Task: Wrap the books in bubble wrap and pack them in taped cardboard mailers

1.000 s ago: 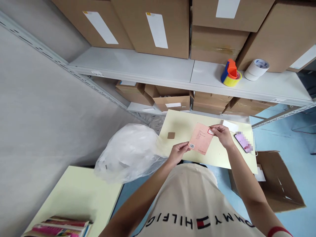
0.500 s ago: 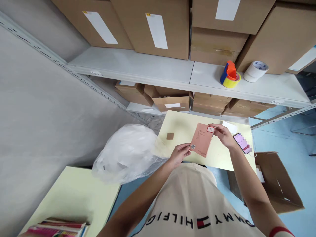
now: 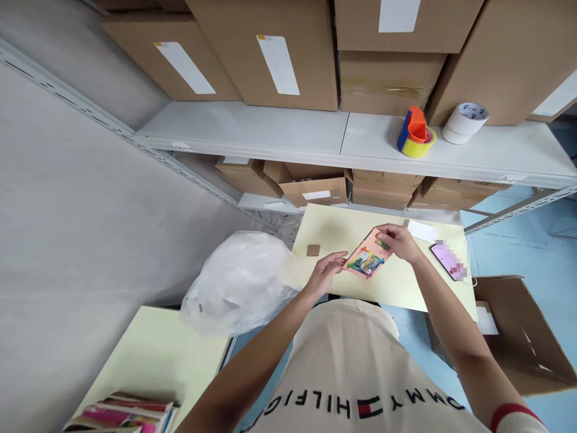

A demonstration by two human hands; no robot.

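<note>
A thin pink booklet [image 3: 367,258] with a colourful picture on its upturned face is held above a pale yellow table [image 3: 333,231]. My right hand [image 3: 399,242] pinches its far upper corner. My left hand [image 3: 327,272] touches its near left corner, fingers partly stretched out along the edge. A small brown square [image 3: 312,250] lies on the table to the left of the booklet. A phone [image 3: 447,261] lies to the right of my right hand, with a white card [image 3: 422,231] behind it.
A bulging clear plastic bag [image 3: 238,282] sits left of the table. A second yellow table [image 3: 153,361] at lower left carries a stack of books [image 3: 126,412]. An open cardboard box [image 3: 523,337] stands on the floor at right. Shelves behind hold cartons, a tape dispenser [image 3: 413,133] and a white tape roll [image 3: 465,122].
The booklet has been flipped over: earlier its plain pink back with a barcode faced up, now the colourful side shows. It has tilted flatter toward the table. Both hands stayed on it.
</note>
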